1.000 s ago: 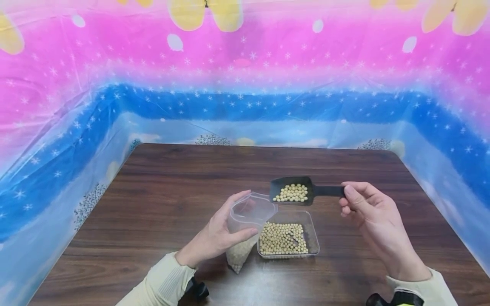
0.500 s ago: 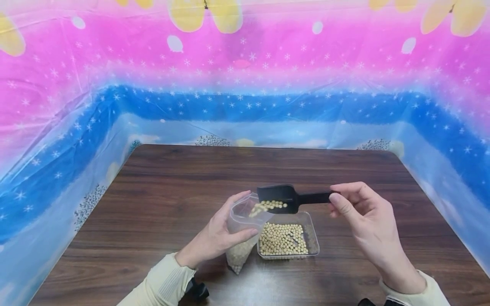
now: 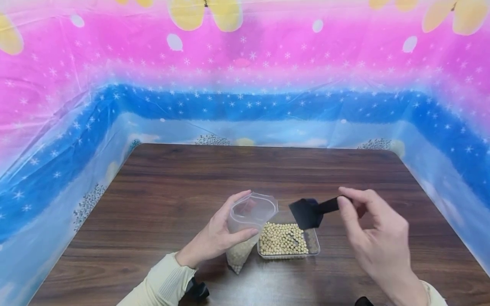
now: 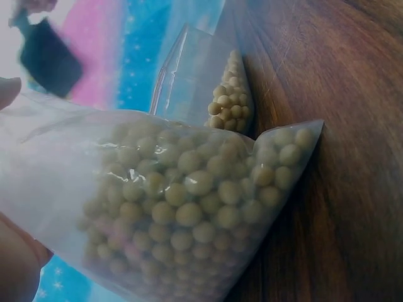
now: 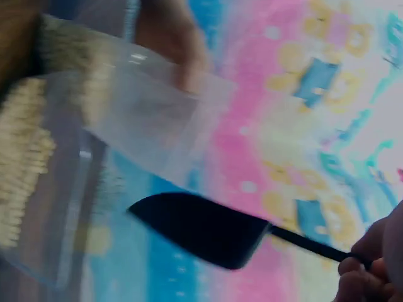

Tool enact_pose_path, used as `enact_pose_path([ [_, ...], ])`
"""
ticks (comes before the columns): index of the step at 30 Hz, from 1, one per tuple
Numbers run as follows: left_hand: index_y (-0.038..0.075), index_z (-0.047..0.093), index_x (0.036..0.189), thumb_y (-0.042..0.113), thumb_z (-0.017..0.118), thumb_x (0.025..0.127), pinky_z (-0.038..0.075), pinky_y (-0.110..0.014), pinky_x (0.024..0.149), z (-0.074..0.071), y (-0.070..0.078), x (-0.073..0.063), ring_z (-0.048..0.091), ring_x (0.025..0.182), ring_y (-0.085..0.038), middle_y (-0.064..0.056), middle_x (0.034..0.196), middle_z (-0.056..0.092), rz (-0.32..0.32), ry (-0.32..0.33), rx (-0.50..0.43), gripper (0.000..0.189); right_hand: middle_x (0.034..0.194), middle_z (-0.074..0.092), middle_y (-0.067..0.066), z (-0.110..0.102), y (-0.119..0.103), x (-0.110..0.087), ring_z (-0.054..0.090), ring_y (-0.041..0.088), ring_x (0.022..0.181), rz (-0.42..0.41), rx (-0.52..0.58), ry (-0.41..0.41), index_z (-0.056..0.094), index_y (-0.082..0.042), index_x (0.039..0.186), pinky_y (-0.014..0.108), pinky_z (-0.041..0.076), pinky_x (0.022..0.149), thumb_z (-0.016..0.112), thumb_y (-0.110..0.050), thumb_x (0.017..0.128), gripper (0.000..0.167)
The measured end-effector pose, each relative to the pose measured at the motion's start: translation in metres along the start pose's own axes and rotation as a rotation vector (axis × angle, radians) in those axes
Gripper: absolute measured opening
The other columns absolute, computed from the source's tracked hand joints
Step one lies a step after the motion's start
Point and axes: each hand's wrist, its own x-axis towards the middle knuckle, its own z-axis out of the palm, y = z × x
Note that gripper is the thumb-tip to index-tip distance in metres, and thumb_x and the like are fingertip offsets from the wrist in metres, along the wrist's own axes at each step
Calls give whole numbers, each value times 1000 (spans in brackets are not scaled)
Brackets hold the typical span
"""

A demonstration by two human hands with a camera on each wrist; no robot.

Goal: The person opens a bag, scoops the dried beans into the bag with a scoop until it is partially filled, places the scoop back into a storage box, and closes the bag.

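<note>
My left hand [image 3: 214,236] grips a clear plastic bag [image 3: 254,210] near its mouth, which gapes toward the right. Round pale-yellow beans [image 4: 189,201], probably soybeans, fill the bag's lower part, and its bottom is down at the table. By the end of its handle, my right hand [image 3: 379,238] pinches a small black scoop [image 3: 306,214]. The scoop's blade is tipped downward over the right back part of a clear plastic box [image 3: 314,242]. No beans show on the scoop from the head view. Inside the box lies a layer of the same beans [image 3: 281,238].
A dark wooden table [image 3: 172,170] carries everything. Around its back and sides hangs a pink and blue patterned cloth [image 3: 245,106]. Black wrist gear [image 3: 197,291] shows below the left sleeve.
The scoop, earlier loaded with beans, was tipped over the bag's mouth and the beans slid in. It has since moved right and down, over the box. The left hand stays still.
</note>
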Motion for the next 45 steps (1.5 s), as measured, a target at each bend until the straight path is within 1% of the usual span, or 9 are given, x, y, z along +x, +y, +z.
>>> enact_pose_path([
  [5, 13, 30, 149, 4, 74, 85, 55, -34, 85, 0, 0, 1, 60, 105, -25, -11, 132, 51, 2, 1, 14, 79, 74, 61, -3, 17, 14, -21, 50, 3, 58, -24, -137, -186, 68, -2, 98, 11, 41, 48, 61, -5, 86, 14],
  [10, 11, 30, 149, 2, 74, 85, 55, -35, 85, 0, -1, 1, 60, 105, -26, -12, 132, 51, 2, -3, 9, 78, 72, 58, -7, 28, 22, -37, 49, 1, 57, 24, -194, -262, 68, -6, 94, 12, 42, 48, 64, -1, 83, 14],
  [14, 18, 30, 149, 8, 75, 85, 54, -34, 86, 0, -1, 0, 60, 106, -24, -7, 133, 51, -1, 1, 17, 79, 65, 53, -13, 31, 28, -41, 45, 1, 52, 195, -185, -281, 69, -11, 92, 13, 36, 45, 68, 0, 84, 14],
  [19, 20, 31, 149, 12, 75, 86, 54, -34, 86, 0, 0, 0, 60, 106, -23, -6, 133, 51, 1, 3, 14, 77, 66, 54, -9, 26, 37, -43, 46, 6, 55, 451, -172, -320, 70, -15, 94, 18, 36, 48, 68, -12, 90, 5],
  [23, 20, 32, 149, 13, 75, 87, 54, -34, 87, 1, 0, 0, 60, 106, -22, -6, 132, 51, 0, 9, 5, 76, 69, 61, -5, 25, 43, -48, 49, 8, 58, 575, -107, -394, 70, -13, 97, 22, 38, 52, 68, -23, 92, 11],
  [28, 19, 32, 148, 9, 73, 87, 54, -34, 87, 2, -1, 0, 60, 106, -24, -8, 132, 51, 22, 13, -5, 75, 66, 61, 1, 29, 53, -59, 53, 10, 57, 745, 66, -492, 70, -7, 101, 24, 42, 53, 71, -30, 90, 26],
  [36, 19, 31, 149, 7, 74, 86, 54, -34, 87, 3, -2, 1, 59, 107, -25, -8, 132, 51, 32, 14, 0, 76, 76, 64, 9, 31, 70, -71, 58, 11, 63, 1008, 328, -515, 66, 7, 110, 23, 53, 59, 63, -23, 96, 33],
  [41, 17, 31, 149, 4, 74, 85, 54, -35, 87, 3, 1, 1, 60, 107, -25, -10, 132, 50, 2, 11, -1, 77, 76, 61, 6, 33, 75, -76, 54, 8, 62, 1044, 353, -535, 62, 10, 113, 20, 49, 58, 58, -16, 99, 30],
  [45, 11, 31, 148, 2, 73, 85, 54, -35, 87, 3, 11, 0, 60, 106, -27, -13, 131, 51, -20, 17, 8, 75, 75, 57, 4, 34, 79, -80, 51, 7, 62, 1050, 361, -526, 60, 13, 115, 18, 46, 55, 54, -12, 100, 29],
])
